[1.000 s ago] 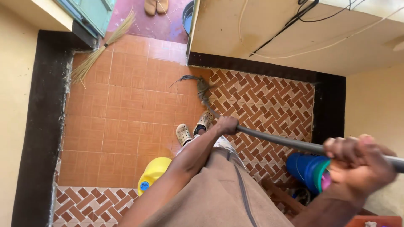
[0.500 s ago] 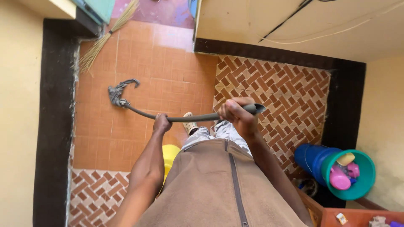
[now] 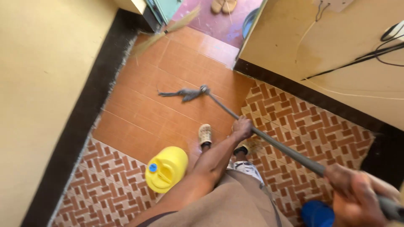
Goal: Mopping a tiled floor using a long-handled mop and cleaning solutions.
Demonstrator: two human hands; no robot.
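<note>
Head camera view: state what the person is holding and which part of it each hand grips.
A mop. The left hand grips the middle of its grey handle; the right hand grips it near the top end.

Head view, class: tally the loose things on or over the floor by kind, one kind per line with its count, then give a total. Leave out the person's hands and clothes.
Mop: 1
Straw broom: 1
Yellow jug: 1
Blue bucket: 1
Tan sandals by the doorway: 2
Total: 6
</note>
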